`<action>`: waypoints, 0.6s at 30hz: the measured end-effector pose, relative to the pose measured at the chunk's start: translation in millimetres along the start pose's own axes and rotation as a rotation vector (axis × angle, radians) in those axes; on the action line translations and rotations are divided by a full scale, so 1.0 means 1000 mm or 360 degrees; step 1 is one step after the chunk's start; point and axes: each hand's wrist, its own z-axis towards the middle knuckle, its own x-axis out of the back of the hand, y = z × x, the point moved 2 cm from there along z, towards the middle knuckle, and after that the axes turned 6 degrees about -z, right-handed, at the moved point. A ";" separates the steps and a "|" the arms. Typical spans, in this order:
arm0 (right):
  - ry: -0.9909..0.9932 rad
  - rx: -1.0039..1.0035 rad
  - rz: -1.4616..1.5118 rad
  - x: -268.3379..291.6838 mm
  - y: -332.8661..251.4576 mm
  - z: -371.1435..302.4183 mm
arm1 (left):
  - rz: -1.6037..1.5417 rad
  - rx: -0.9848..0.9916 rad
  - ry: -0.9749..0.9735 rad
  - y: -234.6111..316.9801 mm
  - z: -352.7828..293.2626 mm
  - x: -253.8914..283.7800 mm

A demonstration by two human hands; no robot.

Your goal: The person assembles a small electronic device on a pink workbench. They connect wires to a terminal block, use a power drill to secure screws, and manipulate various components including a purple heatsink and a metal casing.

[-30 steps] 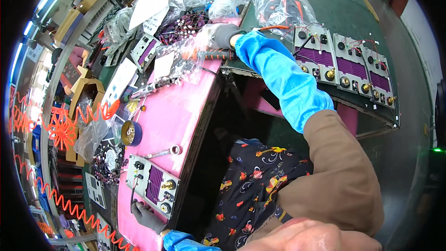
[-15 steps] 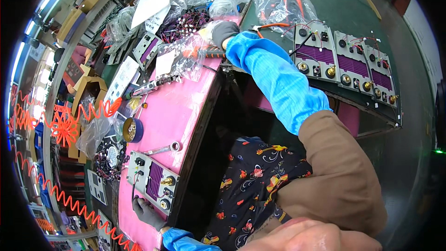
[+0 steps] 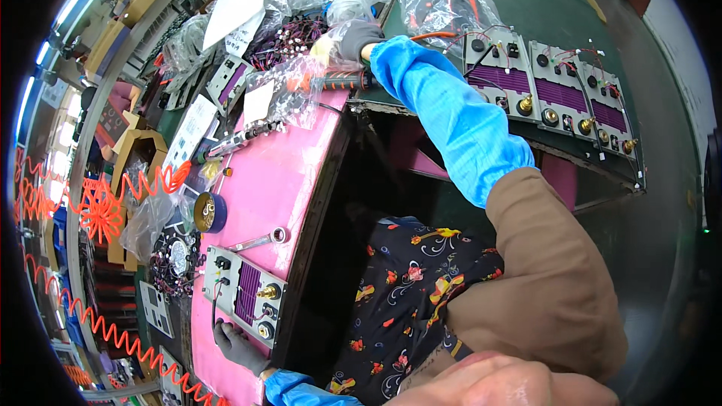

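My left hand [image 3: 241,347], in a grey glove, rests at the near end of the bench beside a grey panel [image 3: 261,276] with a purple grille and brass fitting. Its fingertips close on a thin black cable [image 3: 214,307] that runs up to the panel. My right hand [image 3: 359,43], also gloved in grey, reaches to the far end of the pink mat, over a clear plastic bag [image 3: 299,98]. Its fingers are mostly hidden there. Just below that hand lies a tool with an orange-and-black handle [image 3: 342,80]. A ratchet wrench [image 3: 259,240] lies above the panel.
A round tin [image 3: 210,212] of small metal parts and a pneumatic driver [image 3: 242,140] lie on the pink mat [image 3: 282,180]. Wire bundles [image 3: 289,39] are heaped behind. Several purple-grilled panels [image 3: 560,94] line the green bench at right. Coiled orange air hoses [image 3: 101,210] hang at left.
My right hand has shifted slightly farther away over the plastic bag. My sleeve now covers more of the orange-handled tool beside it. The left hand stays at the panel.
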 end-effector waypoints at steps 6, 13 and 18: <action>-0.0110 0.1465 0.1165 0.025 0.024 -0.012 | 0.0100 0.0020 0.0087 0.007 -0.012 0.032; 0.0332 0.1046 0.0678 -0.009 0.016 -0.031 | 0.0020 -0.0022 0.0090 0.013 -0.012 0.013; 0.0109 0.1316 0.1132 0.012 0.043 -0.041 | 0.0047 0.0013 0.0082 0.005 -0.010 0.027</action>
